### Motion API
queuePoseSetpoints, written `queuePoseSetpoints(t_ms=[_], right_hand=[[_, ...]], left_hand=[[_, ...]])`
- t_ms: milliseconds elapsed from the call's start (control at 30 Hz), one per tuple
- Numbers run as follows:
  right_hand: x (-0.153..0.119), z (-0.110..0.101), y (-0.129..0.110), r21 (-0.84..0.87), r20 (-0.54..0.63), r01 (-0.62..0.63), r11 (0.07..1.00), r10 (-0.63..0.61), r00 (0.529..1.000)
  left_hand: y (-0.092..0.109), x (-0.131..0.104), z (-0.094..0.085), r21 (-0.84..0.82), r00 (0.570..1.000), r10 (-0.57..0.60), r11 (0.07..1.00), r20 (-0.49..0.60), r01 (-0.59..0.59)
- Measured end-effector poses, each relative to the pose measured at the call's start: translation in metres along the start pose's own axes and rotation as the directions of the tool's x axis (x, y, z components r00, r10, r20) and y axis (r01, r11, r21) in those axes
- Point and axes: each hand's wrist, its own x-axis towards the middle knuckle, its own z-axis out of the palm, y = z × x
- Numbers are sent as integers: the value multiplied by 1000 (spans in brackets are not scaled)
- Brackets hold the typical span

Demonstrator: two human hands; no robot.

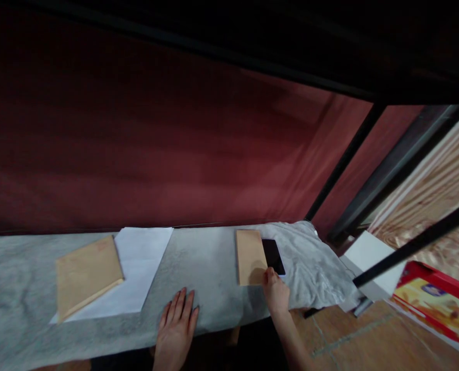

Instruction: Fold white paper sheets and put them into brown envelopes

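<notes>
My left hand (175,325) lies flat on the grey cloth (198,257), palm down with its fingers slightly spread, holding nothing. Further right, my right hand (274,289) is closed at the lower right corner of a tan rectangular packet (250,257); its fingertips touch that corner and look pinched on it. A dark phone (273,256) lies right beside the packet, partly against its edge. On the left, a brown envelope (88,275) rests at an angle on top of white paper sheets (142,268).
A dark red fabric wall (175,170) rises behind the cloth-covered surface. Black metal bars (345,159) cross on the right. Beyond the surface's right end are a white box (372,257) and a red and yellow package (436,299), above a tiled floor (353,340).
</notes>
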Motion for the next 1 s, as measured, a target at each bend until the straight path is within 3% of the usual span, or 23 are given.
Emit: queuePoseSetpoints(t_ms=[100,200,300,400,533,667,867,933,1000], right_hand=[[-8,2,-12,168,-69,114,979,-103,992],[-26,12,-38,366,-140,309,878,-276,951],[-53,26,-68,464,-204,507,726,-469,859],[-75,41,-88,446,-269,609,655,-551,790],[-85,54,-93,397,-291,627,670,-556,779],[-83,57,-89,366,-283,646,670,-581,763],[-87,54,-90,381,-219,604,700,-566,795],[-87,54,-91,415,-209,587,695,-555,805],[-85,53,-92,481,-208,554,679,-525,825]], left_hand=[[-11,7,-6,-29,997,-61,998,49,62],[-24,24,-18,58,980,-195,980,36,192],[-43,45,-29,198,921,-390,904,14,380],[-62,57,-35,319,852,-520,818,55,479],[-74,62,-43,387,834,-532,807,145,447],[-76,69,-54,320,812,-529,835,247,447],[-82,80,-75,225,751,-616,787,237,575],[-77,82,-81,149,731,-636,771,249,620],[-60,82,-84,70,751,-608,787,257,613]])
